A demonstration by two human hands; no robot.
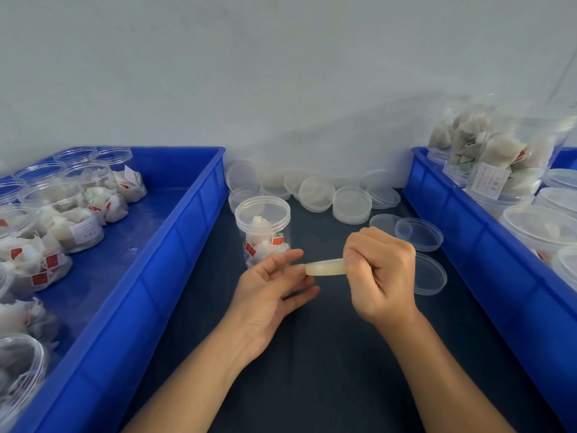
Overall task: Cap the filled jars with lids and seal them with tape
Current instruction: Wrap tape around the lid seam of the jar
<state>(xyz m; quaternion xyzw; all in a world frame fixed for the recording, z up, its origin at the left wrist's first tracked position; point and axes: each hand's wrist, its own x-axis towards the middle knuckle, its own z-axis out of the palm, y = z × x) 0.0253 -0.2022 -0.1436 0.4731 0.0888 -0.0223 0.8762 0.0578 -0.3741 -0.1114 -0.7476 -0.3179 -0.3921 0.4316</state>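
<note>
Two blue bins are flanking a dark mat (312, 354). The left bin (175, 245) is holding about ten open jars (59, 201) of white tea bags with red tags, some upright, some lying on their sides; the exact count is hard to tell where they are overlapping.

On the mat, one capped jar (263, 228) is standing upright, holding tea bags. Behind it, roughly ten loose lids (352, 204) are lying in a heap against the wall, and two more lids (420, 234) are sitting just right of the hands.

The left hand (268, 295) is lying palm up, fingers relaxed, its fingertips touching the left edge of one tape roll (324, 266). The right hand (379, 276) is grasping the roll's right side with curled fingers. The roll is hovering above the mat, in front of the capped jar.

The right bin (452, 232) is holding several capped jars (499, 170) of tea bags, stacked; about seven are showing.
</note>
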